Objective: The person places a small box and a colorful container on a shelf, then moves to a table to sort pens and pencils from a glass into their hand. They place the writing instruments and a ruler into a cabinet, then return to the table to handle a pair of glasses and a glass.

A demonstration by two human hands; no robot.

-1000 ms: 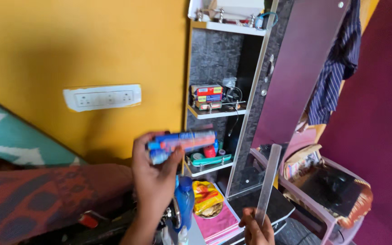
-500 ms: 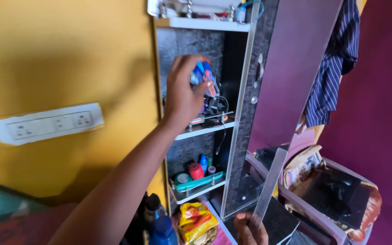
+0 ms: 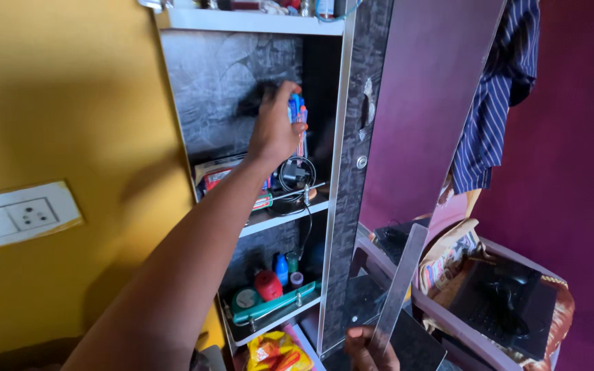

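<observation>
My left hand (image 3: 274, 129) is stretched up into the middle bay of a narrow shelf unit (image 3: 280, 214), gripping a blue and orange box (image 3: 298, 117) held upright above the stacked boxes (image 3: 216, 177) and the coiled black cable (image 3: 295, 172) on that shelf. My right hand (image 3: 368, 351) is low at the bottom edge, pinching the lower end of a clear plastic ruler (image 3: 399, 288) that stands tilted up to the right.
The lower shelf holds a red tub (image 3: 267, 284), small bottles and a teal case (image 3: 269, 308). A tall mirror panel (image 3: 421, 117) stands right of the shelves. A striped shirt (image 3: 496, 103) hangs beyond it. A pink chair (image 3: 476, 323) carries bags. A white socket strip (image 3: 8, 218) sits on the yellow wall.
My left hand rose from waist height to the middle shelf with the box, turning it upright. The view panned toward the shelves. My right hand kept the ruler steady.
</observation>
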